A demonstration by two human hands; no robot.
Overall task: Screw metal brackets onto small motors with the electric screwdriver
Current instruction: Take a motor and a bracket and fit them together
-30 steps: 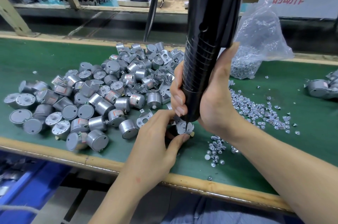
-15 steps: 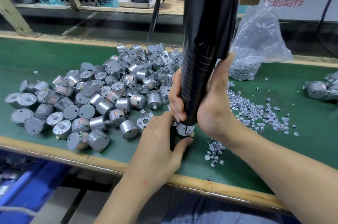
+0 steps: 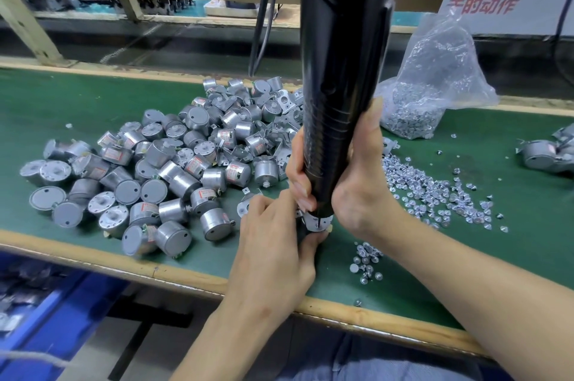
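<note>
The right hand (image 3: pixel 357 191) was wrapped round the black electric screwdriver (image 3: pixel 338 70), held upright with its tip on the bracket (image 3: pixel 316 221). Just below, the left hand (image 3: pixel 273 244) pinched the motor under it. Loose motors (image 3: pixel 149 175) lay heaped left of the hands on the bench (image 3: pixel 528 256).

Right hand (image 3: pixel 357 181) wraps tight, thumb pointing up, forearm angling in; left hand (image 3: pixel 273 244) pinches low, fingers (image 3: pixel 316 237) curled beneath it.

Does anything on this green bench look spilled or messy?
Yes. Small shiny silver screws lie loose across the green bench top beside the clear plastic bag of screws, a few near the front edge.
</note>
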